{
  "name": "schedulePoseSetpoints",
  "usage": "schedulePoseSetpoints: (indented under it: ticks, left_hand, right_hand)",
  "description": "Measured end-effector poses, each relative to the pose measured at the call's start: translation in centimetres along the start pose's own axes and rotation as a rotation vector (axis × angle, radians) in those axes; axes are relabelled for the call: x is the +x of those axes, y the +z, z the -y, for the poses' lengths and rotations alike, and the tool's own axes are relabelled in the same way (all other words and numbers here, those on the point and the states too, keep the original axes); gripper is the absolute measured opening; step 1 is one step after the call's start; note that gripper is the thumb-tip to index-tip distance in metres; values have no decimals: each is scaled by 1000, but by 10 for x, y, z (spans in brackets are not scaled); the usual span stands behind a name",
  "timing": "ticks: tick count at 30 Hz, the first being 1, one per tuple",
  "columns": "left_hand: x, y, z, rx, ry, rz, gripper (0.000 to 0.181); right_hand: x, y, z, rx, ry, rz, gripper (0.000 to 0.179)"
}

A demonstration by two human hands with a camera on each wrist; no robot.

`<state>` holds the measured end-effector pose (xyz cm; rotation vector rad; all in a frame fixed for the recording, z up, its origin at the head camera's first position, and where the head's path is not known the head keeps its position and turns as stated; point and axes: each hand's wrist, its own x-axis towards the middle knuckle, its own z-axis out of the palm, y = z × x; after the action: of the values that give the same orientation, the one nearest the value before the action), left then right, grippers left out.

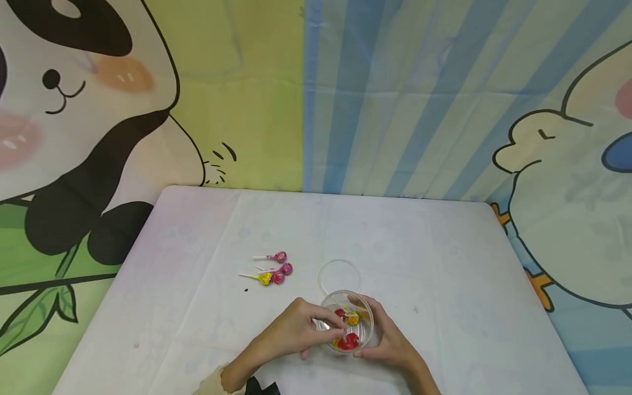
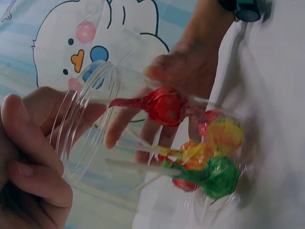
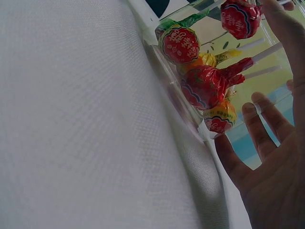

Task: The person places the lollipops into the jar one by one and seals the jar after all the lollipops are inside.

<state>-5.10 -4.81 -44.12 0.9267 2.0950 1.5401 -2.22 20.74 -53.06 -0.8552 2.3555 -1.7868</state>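
Note:
A clear plastic jar [image 1: 370,314] stands near the front of the table with several wrapped lollipops in it, among them a green one [image 2: 220,177] and an orange-yellow one [image 3: 220,117]. My right hand [image 1: 392,343] holds the jar from its right side, thumb and fingers around the wall. At the mouth, my left hand [image 1: 307,329] pinches the stick of a red lollipop [image 2: 167,106], whose head hangs inside the jar above the others. The left fingertips [image 2: 26,169] are beside the jar's ridged rim in the left wrist view.
Several lollipops lie left of the jar: pink-wrapped ones [image 1: 280,257] and a yellow one [image 1: 265,278]. Behind the jar lies a clear round lid [image 1: 338,260]. A small dark speck [image 1: 246,290] is on the white tablecloth [image 1: 197,318]. Cartoon-printed cloth [image 1: 266,109] hangs behind the table.

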Motion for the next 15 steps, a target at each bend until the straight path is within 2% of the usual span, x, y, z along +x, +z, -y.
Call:
schedulePoseSetpoints:
  ticks: [4,6,10,15]
  left_hand:
    - [-1,-3,1,28,36,40,11]
    - [-3,-3,3,13,44,50,13]
    - [-7,-4,6,-54,56,55,17]
    - [-17,-14,12,-205,128,43,18]
  right_hand:
    - [0,0,0,18,1,-5,98]
    - [0,0,-1,22,-7,-5,98]
    - [-1,0,-1,26,-15,-6,99]
    - [-1,0,0,9,15,-13,98]
